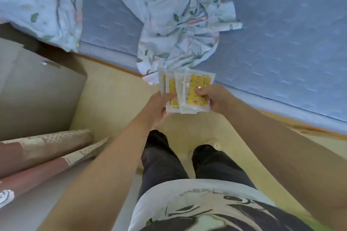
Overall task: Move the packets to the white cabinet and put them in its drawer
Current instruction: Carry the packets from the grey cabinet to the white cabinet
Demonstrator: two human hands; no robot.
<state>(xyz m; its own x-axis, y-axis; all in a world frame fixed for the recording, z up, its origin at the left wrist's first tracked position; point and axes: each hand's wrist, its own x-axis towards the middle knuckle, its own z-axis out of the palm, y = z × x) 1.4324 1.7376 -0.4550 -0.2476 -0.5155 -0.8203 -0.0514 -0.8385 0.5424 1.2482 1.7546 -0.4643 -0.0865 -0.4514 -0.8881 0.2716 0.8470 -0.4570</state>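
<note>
Between the two hands, held up in front of the body, a fan of small clear packets (pixel 195 92) with yellow patterned inserts stands upright, overlapping one another (four edges show, though the exact count is hard to tell). The left hand (pixel 159 108) grips the fan's lower left side, its thumb laid over the front of the packets and its fingers curled behind. The right hand (pixel 217 99) pinches the right side, with its thumb (pixel 201 91) pressed on the yellow face of the frontmost packet and the other fingers hidden behind. Just beyond the hands and touching the top of the fan in this view, a crumpled floral duvet (pixel 178 24) hangs over the edge of a bed. The bed's blue quilted mattress cover (pixel 281 43) spreads away beyond and to the right of the right hand. Below the hands lies a pale yellow wooden floor (pixel 112 90), with the person's dark trousers (pixel 163 161) and a white printed shirt (pixel 187 202) nearer the camera. Well to the left of the left hand stands the white cabinet (pixel 37 95), a small metal knob (pixel 44 63) on it; the view is too blurred to tell its drawer. Below and left of that hand, beside the cabinet, lie pink and cream patterned rolls (pixel 47 146).
</note>
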